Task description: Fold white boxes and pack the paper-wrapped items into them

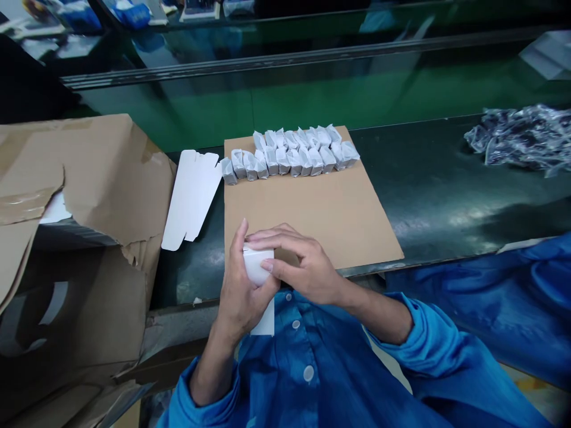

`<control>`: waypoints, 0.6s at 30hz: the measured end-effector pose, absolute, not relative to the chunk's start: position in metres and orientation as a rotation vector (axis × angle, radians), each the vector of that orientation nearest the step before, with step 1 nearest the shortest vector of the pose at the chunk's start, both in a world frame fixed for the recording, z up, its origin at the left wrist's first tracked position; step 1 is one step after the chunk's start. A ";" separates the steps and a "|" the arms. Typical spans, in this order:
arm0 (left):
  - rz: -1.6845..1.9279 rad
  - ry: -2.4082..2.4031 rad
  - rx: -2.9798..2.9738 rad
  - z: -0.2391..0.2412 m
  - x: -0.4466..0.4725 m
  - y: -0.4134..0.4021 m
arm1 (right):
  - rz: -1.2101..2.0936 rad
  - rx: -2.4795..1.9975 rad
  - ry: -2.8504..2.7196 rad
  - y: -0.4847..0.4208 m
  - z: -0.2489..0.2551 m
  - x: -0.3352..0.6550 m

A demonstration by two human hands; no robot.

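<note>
A small white carton (257, 264) is held upright close to my body, just in front of the bench edge. My left hand (243, 291) wraps round its side and lower part. My right hand (301, 258) lies over its top end, with the thumb pressed on the near face and the fingers across the top. The lower end of the carton shows beneath my left hand. Beyond my hands, a brown cardboard sheet (307, 220) lies on the bench, bearing two rows of small white-wrapped packets (294, 160). Flat white carton blanks (191, 196) lie left of the sheet.
A large torn cardboard box (89, 172) stands open on the left. Crumpled clear plastic (526, 137) lies on the dark green bench (428, 172) at the right. A green partition (303, 107) runs along the back. A blue-clothed person (499, 291) is close on the right.
</note>
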State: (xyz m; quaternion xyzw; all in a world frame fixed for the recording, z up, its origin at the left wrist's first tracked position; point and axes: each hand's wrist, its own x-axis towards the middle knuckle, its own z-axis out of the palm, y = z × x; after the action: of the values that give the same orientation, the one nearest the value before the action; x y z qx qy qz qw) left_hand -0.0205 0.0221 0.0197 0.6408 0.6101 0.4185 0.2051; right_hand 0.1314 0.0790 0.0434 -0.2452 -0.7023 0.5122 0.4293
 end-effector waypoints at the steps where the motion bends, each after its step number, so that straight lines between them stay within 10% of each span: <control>1: 1.189 1.704 1.778 0.018 -0.020 0.021 | 1.198 -0.601 -1.776 0.076 0.041 0.130; 18: 1.787 1.840 1.172 -0.012 -0.054 0.063 | 1.596 -1.013 -2.125 0.106 0.031 0.133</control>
State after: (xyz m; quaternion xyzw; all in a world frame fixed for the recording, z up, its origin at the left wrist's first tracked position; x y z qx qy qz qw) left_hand -0.0537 0.0630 -0.0122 0.4102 0.6440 0.6256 0.1603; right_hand 0.1328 0.1057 0.0310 -0.3522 -0.7390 0.5549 0.1481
